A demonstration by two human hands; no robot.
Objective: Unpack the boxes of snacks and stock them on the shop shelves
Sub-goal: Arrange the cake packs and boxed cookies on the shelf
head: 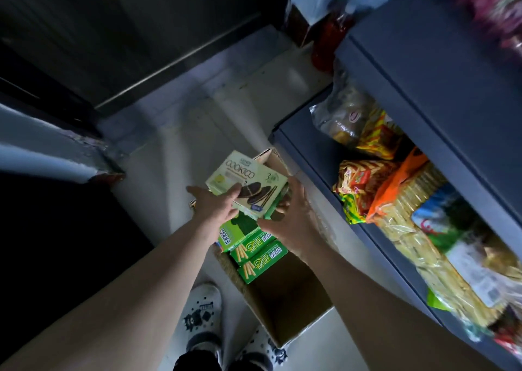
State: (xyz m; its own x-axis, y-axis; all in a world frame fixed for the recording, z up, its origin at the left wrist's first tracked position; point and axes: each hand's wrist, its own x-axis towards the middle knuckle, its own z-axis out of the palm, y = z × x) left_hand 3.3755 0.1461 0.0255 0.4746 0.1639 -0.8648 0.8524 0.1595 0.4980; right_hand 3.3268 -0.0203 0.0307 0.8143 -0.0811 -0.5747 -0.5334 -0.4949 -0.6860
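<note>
The left grip (214,205) pinches the near-left corner of the cookie box (243,180), thumb across the printed top and fingers hidden beneath. The right grip (293,218) curls round the box's right edge. The box hangs roughly level just above the open carton (285,303) on the floor, over the green biscuit-stick boxes (254,253) lying inside. To do this lift well, I would clamp both sides evenly, raise the box clear of the carton wall, then swing right toward the shelf (313,158), finding a gap among the crowded snack packs (364,189) before letting go.
</note>
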